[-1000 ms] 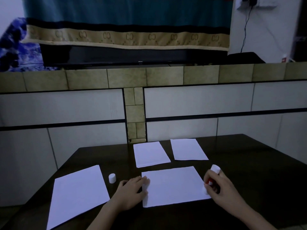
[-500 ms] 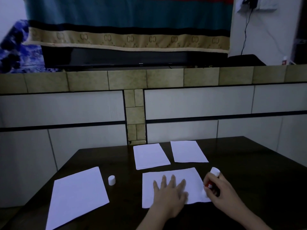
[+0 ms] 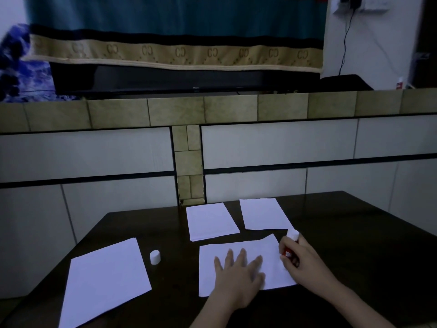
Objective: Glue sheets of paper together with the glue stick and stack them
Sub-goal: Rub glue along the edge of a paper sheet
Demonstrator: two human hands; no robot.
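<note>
While hands (image 3: 238, 278) flatten smooth rectangular paper (image 3: 269, 254), cylindrical cap (image 3: 155, 257) stands.

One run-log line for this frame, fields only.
left hand: flat on middle sheet | right hand: grips glue stick at sheet's right edge | cap: off, on table

Four white paper sheets lie flat on dark table (image 3: 354, 233). Near sheet (image 3: 236, 250), landscape, far right corner lifted slightly; left hand (image 3: 238, 278) flat on it, fingers spread. Glue stick (image 3: 291, 245), red body, white end up, tilted, gripped by right hand (image 3: 305, 263) at sheet's right edge. Two smaller sheets (image 3: 210, 221) (image 3: 263, 214) side by side beyond. Large sheet (image 3: 104, 280) far left, angled. White cap (image 3: 155, 257) upright between it and near sheet.
</note>
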